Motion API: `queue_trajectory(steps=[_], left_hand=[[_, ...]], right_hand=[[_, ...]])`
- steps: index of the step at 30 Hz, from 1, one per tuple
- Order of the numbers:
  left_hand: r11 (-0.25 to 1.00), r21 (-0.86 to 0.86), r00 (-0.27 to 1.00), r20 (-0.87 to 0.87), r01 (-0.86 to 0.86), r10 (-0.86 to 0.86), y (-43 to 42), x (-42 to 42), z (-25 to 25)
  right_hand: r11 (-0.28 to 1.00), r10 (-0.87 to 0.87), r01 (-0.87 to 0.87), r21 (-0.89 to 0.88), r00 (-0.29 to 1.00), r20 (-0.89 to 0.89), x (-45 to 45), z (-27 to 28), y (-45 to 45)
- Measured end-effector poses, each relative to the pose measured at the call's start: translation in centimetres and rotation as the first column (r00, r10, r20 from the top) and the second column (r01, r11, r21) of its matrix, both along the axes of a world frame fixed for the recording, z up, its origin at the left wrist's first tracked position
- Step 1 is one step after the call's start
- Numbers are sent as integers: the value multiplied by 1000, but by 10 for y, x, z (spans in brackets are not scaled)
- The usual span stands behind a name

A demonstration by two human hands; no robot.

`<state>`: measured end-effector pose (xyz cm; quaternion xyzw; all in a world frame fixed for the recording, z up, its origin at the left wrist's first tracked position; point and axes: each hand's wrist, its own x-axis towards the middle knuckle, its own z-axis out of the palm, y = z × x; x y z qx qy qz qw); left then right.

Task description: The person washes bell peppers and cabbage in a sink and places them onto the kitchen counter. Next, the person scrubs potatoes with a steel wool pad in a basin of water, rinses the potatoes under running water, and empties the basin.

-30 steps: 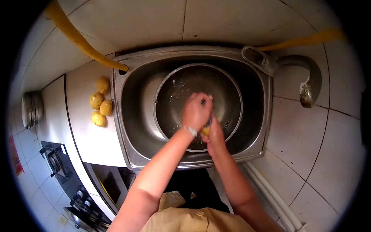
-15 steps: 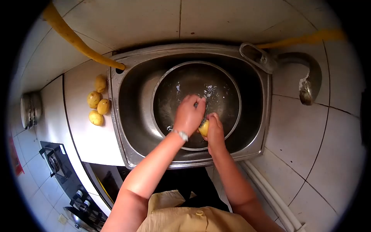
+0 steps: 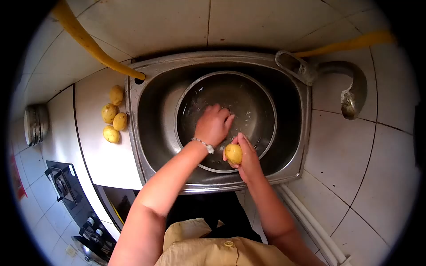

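Note:
A yellow potato (image 3: 234, 153) rests in my right hand (image 3: 246, 155), whose fingers curl round it over the near right rim of the round metal basin (image 3: 269, 95). My left hand (image 3: 214, 125), with a pale bracelet at the wrist, reaches palm down over the water in the basin. Its fingers are bent and their tips are hard to make out; something dark shows beside them. A small gap separates the left hand from the potato.
The basin stands in a steel sink (image 3: 153, 99). Several potatoes (image 3: 108, 113) lie on the white counter at the left. A metal faucet (image 3: 353, 91) is at the right, a yellow hose (image 3: 95, 48) at the upper left, and a stove (image 3: 64, 184) at the lower left.
My left hand has moved left, away from the potato. My right hand has turned and lowered slightly, so the potato now shows more fully.

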<state>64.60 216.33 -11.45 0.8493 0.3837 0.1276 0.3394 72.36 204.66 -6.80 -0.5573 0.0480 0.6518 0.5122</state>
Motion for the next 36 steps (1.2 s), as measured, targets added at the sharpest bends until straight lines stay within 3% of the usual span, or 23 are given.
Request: queue_trajectory(steps=[1,3,4,5,7,8,9,11,12,13,15,18,21,23,25,26,29,33,36], left_hand=[[1000,2,1000,2,1,-1,0,-9,-11],[966,137,960,-207,218,-187,-5,-27,-32],[936,114,901,-333,332,-279,-6,-33,-45],[936,119,902,-331,331,-277,-7,-37,-58],[957,-127,919,-271,263,-288,-5,-34,-53],[970,-224,983,-129,96,-128,-8,-33,-44],[969,-226,983,-131,99,-131,-13,-28,-23],[938,-267,944,183,-220,273,-31,-17,17],[974,-163,953,231,-159,195,-43,-11,33],[994,-51,956,274,-100,110,-52,-2,42],[997,45,979,192,-70,60,-52,12,36],[945,-232,946,175,-230,273,-35,33,20],[977,-97,963,171,-192,207,-52,27,28],[980,-108,969,167,-168,184,-65,17,37],[956,-196,959,136,-220,249,-65,15,31],[976,-137,973,139,-168,187,-58,19,21],[956,-187,958,133,-226,252,-46,40,24],[934,-248,955,83,-258,286,-44,53,24],[896,-224,909,76,-384,409,-33,56,-2]], right_hand=[[1000,-1,1,2,1000,2,5,0,0],[985,-76,119,127,951,-300,14,0,0],[980,-130,176,92,919,-372,17,0,1],[980,-128,175,97,920,-369,19,-6,0],[969,-160,230,85,856,-492,23,-28,-9],[948,-229,313,61,802,-552,27,-38,-13],[947,-233,316,59,800,-553,26,-39,-10],[907,-414,414,-78,844,-342,17,-42,0],[902,-420,432,-17,866,-271,11,-53,-2],[870,-493,462,-173,828,-267,4,-52,-1],[840,-538,533,-97,798,-272,-8,-41,5],[833,-551,546,-91,803,-228,3,-30,11],[854,-512,517,-53,819,-259,6,-40,4],[833,-547,548,-72,798,-254,6,-41,1],[808,-588,573,-137,800,-119,-1,-31,7],[785,-616,597,-164,778,-121,1,-30,10],[837,-547,535,-115,821,-163,20,-27,18],[823,-562,551,-138,826,-55,28,-17,21],[853,-521,520,-40,848,-93,21,-54,3]])
